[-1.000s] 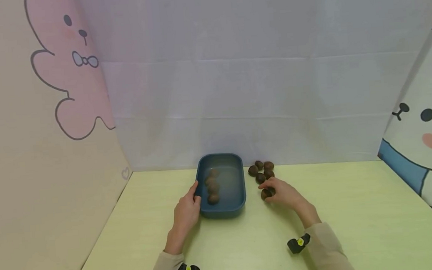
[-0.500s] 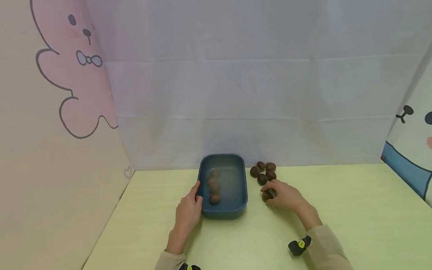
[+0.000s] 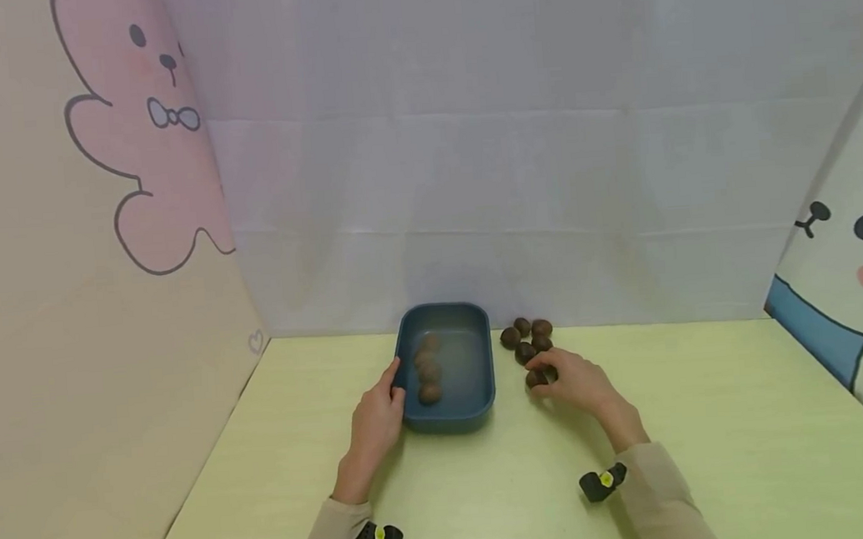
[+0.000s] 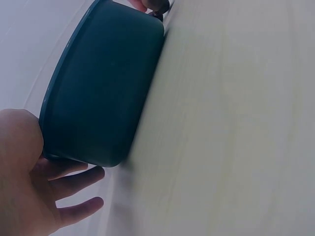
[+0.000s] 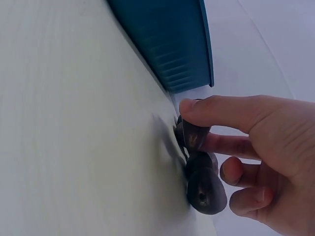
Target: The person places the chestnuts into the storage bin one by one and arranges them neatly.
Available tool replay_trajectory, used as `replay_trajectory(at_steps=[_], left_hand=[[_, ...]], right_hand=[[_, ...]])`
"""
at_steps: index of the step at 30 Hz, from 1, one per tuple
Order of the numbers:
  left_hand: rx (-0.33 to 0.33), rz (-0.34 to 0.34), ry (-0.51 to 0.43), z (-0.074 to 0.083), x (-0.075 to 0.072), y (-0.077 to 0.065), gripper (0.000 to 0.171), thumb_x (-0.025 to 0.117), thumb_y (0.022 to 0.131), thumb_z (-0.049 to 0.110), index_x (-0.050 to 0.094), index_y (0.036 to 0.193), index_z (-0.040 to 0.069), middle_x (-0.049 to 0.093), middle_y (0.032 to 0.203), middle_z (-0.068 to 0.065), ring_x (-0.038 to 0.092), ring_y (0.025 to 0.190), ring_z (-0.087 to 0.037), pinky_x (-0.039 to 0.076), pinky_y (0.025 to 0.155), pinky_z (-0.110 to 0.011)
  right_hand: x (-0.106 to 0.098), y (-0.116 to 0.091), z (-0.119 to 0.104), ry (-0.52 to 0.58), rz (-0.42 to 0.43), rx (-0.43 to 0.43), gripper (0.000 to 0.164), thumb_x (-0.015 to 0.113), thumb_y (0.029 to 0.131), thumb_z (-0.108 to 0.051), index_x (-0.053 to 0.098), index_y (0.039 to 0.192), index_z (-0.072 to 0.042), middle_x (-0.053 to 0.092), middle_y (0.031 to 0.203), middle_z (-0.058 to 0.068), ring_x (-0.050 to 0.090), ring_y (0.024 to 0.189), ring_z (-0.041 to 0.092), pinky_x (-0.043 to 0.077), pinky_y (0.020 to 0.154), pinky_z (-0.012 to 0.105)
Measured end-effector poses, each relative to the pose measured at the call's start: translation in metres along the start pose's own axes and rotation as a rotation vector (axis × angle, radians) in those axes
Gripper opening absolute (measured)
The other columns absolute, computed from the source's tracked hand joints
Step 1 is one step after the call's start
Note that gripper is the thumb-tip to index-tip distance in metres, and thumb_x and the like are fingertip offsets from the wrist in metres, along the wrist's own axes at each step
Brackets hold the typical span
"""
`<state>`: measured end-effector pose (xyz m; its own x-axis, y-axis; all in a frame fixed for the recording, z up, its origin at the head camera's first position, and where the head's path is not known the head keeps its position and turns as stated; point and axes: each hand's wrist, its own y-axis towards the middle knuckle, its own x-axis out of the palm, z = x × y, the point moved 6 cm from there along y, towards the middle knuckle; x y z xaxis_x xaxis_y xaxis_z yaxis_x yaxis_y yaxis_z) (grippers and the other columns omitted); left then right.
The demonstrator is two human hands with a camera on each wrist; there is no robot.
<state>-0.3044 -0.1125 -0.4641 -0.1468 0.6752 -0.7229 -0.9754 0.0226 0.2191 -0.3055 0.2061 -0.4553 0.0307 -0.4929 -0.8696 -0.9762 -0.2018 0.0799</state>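
A yellow-green table (image 3: 715,450) carries a dark blue tub (image 3: 477,383) holding a few brown nuts (image 3: 429,393). The left hand (image 3: 374,420) rests against the tub's left wall, thumb on the rim, fingers relaxed. Just right of the tub, the right hand (image 3: 574,380) pinches one dark nut (image 5: 193,135), seemingly low over the table, beside the loose pile (image 3: 526,338).

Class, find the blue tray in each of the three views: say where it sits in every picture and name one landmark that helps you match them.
Head view: the blue tray lies low at centre, the left hand at its left edge.
Left wrist view: the tray's outer wall fills the upper left.
Right wrist view: its corner shows at top centre.
Shared landmark: the pale green table.
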Motion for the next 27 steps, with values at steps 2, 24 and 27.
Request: replay_trajectory(at_steps=[2, 24, 27], left_hand=[[-0.001, -0.002, 0.004, 0.0004, -0.0006, 0.0, 0.052, 0.049, 0.096, 0.012, 0.05, 0.148, 0.015, 0.038, 0.058, -0.003, 0.029, 0.048, -0.015, 0.024, 0.046, -0.03], [-0.014, -0.014, -0.014, 0.0035, -0.0011, -0.0005, 0.053, 0.049, 0.095, 0.012, 0.049, 0.148, 0.015, 0.038, 0.058, -0.001, 0.029, 0.047, -0.014, 0.024, 0.046, -0.029], [-0.016, -0.01, -0.012, 0.0036, -0.002, -0.0014, 0.053, 0.049, 0.095, 0.012, 0.05, 0.148, 0.014, 0.039, 0.058, -0.002, 0.029, 0.048, -0.015, 0.024, 0.046, -0.029]], right_hand=[[-0.0026, -0.0001, -0.001, 0.005, 0.007, 0.011, 0.036, 0.079, 0.081, -0.027, 0.072, 0.116, -0.018, 0.068, 0.117, 0.008, 0.064, 0.109, 0.032, 0.05, 0.083, 0.054], [-0.0021, 0.0003, 0.0056, 0.075, 0.027, 0.039, 0.037, 0.078, 0.083, -0.032, 0.071, 0.117, -0.019, 0.069, 0.115, 0.004, 0.064, 0.111, 0.031, 0.048, 0.085, 0.055], [-0.0022, 0.0004, 0.005, 0.083, 0.028, 0.03, 0.036, 0.077, 0.083, -0.032, 0.071, 0.117, -0.02, 0.069, 0.114, 0.003, 0.064, 0.11, 0.03, 0.048, 0.086, 0.055]])
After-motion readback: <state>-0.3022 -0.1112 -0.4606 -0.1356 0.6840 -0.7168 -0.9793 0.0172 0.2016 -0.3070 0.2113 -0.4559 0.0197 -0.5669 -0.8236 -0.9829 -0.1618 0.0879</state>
